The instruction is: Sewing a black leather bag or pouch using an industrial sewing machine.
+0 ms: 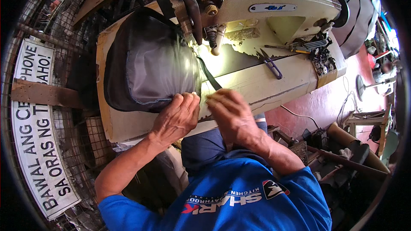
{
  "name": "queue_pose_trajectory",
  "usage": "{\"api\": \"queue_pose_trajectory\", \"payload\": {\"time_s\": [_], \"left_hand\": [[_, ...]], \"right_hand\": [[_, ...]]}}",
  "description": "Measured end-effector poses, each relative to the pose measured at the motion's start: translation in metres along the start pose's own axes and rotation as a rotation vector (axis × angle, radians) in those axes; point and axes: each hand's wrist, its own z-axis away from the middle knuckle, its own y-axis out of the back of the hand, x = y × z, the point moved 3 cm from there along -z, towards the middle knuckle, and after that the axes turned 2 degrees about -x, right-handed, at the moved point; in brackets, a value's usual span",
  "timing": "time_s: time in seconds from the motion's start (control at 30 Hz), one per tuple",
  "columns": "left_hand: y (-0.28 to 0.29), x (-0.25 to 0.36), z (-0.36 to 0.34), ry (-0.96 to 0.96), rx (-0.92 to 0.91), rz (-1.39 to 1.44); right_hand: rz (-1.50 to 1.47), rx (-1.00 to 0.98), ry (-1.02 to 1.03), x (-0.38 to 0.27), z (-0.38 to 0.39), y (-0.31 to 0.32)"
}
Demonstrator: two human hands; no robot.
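A dark fabric piece shaped like a bag, with blue stitching along a seam, lies under the left end of a cream sewing machine. My left hand pinches its front edge. A narrow black strip runs from near the needle area down toward my right hand, whose fingers are bent together, slightly blurred, beside my left hand. What those fingertips hold is hidden. Purple-handled snips rest to the right on the worktable.
A screwdriver and small metal parts lie at the table's right end. A wire grid with a white sign stands at the left. A cardboard roll, cords and clutter fill the lower right.
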Motion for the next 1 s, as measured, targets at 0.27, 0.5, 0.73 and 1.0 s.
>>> {"api": "queue_pose_trajectory", "payload": {"time_s": [0.27, 0.5, 0.73, 1.0], "left_hand": [[0.001, -0.006, -0.005, -0.037, 0.024, 0.143], [0.001, -0.012, -0.012, 0.098, 0.059, 0.265], [0.002, -0.010, -0.019, 0.308, 0.144, 0.588], [0.001, -0.019, -0.020, 0.509, 0.148, 0.839]], "right_hand": [[0.046, 0.069, -0.398, 0.049, -0.033, -0.003], [-0.014, -0.028, -0.440, 0.048, -0.034, -0.031], [-0.204, -0.143, -0.499, 0.034, -0.043, -0.023], [-0.256, -0.370, -0.446, 0.050, -0.054, -0.023]]}}
